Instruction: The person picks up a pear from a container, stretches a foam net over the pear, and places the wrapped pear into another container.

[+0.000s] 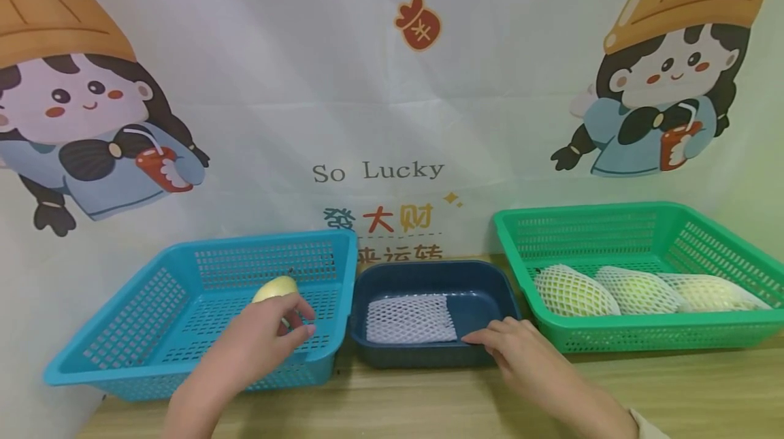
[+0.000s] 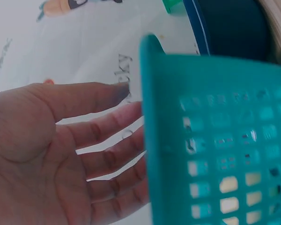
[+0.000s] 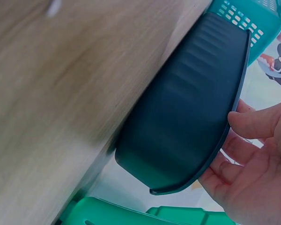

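Note:
My left hand hovers over the blue basket, fingers loosely bent and nothing held. Just beyond it, a pale yellow pear lies in that basket, partly covered by the hand. In the left wrist view the palm and spread fingers show beside the basket wall. My right hand holds the front right rim of the dark blue tray. The right wrist view shows its thumb on the rim and the other fingers behind it. A white foam net lies flat in the tray's left part.
To the right stands a green basket holding three pears in white foam nets. All the containers stand on a wooden table. Behind them hangs a white printed cloth with cartoon figures.

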`<action>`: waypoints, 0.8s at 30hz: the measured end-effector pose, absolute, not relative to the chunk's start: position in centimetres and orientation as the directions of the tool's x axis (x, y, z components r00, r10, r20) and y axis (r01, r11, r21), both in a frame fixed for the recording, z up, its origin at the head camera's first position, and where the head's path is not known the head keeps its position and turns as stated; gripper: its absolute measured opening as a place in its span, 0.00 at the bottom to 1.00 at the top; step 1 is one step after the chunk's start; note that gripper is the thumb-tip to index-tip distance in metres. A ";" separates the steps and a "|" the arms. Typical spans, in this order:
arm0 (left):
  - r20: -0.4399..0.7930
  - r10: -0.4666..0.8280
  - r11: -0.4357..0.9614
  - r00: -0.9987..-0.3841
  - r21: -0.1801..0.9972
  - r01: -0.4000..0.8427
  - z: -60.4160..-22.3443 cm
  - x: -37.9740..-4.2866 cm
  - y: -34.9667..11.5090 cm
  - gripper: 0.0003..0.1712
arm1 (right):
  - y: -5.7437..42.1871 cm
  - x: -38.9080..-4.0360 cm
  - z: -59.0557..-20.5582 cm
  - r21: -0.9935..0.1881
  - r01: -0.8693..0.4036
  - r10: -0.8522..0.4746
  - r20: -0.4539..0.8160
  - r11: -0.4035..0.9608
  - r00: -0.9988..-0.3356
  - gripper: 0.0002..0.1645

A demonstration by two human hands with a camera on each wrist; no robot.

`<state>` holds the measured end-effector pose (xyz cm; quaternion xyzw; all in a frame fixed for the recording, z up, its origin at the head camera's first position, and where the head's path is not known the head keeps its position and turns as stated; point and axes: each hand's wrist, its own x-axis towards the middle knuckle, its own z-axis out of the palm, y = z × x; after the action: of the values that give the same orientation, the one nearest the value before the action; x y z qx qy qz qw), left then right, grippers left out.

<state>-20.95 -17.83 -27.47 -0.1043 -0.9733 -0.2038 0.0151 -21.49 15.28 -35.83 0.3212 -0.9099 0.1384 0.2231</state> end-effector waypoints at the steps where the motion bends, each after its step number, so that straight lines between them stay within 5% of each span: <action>1: 0.078 0.192 0.891 -0.978 0.405 0.207 -27.5 -21.2 -18.2 0.08 | 15.3 -21.5 -35.8 -0.105 -0.646 -0.522 0.499 0.756 -0.692 0.18; 14: 0.167 0.099 0.865 -0.981 0.473 0.168 -29.8 -23.8 -22.1 0.32 | 15.2 -21.4 -35.9 -0.093 -0.650 -0.519 0.523 0.754 -0.676 0.19; 24: 0.080 0.113 0.863 -0.990 0.487 0.137 -31.5 -25.4 -23.5 0.51 | 15.2 -21.4 -36.0 -0.114 -0.646 -0.519 0.497 0.755 -0.695 0.19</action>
<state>-25.42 -23.54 -31.54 -0.0648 -0.9647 -0.2539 0.0242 -21.40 15.21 -36.01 0.3201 -0.9097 0.1413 0.2234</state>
